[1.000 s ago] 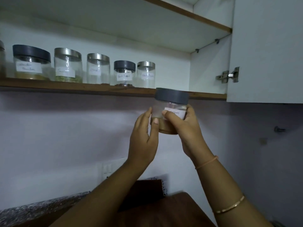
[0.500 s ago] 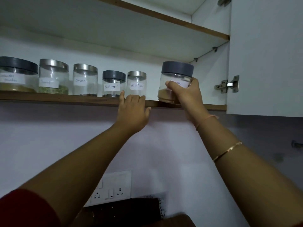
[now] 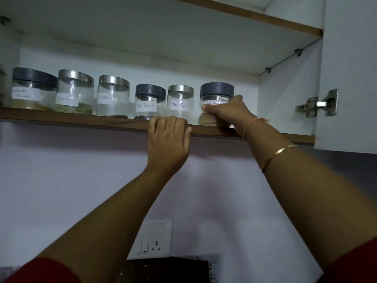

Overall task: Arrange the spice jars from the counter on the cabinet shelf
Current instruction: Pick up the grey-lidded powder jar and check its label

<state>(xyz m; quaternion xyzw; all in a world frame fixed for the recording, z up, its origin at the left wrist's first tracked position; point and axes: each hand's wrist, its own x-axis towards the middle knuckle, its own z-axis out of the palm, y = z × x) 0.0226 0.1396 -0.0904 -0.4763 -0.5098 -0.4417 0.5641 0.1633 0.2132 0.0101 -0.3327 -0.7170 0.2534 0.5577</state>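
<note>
A dark-lidded glass jar (image 3: 216, 92) with brown powder and a label reading "Garam" stands on the wooden cabinet shelf (image 3: 71, 120), at the right end of a row. My right hand (image 3: 230, 112) wraps around its lower body. My left hand (image 3: 167, 139) curls over the shelf's front edge, just below a steel-lidded "Black Pepper" jar (image 3: 180, 101). Further left stand a dark-lidded "Black Pepper" jar (image 3: 150, 101), a "Cloves" jar (image 3: 113, 94), a steel-lidded jar of green spice (image 3: 75, 90) and a dark-lidded jar of yellow powder (image 3: 33, 88).
The open cabinet door (image 3: 350, 74) with its hinge (image 3: 317, 104) hangs at the right. An upper shelf (image 3: 244, 15) runs overhead. A wall socket plate (image 3: 153, 240) sits on the wall below, above a dark board (image 3: 169, 270).
My right hand lifted the jar from chest height up onto the shelf and set it beside the row. My left hand let go of the jar and took hold of the shelf edge.
</note>
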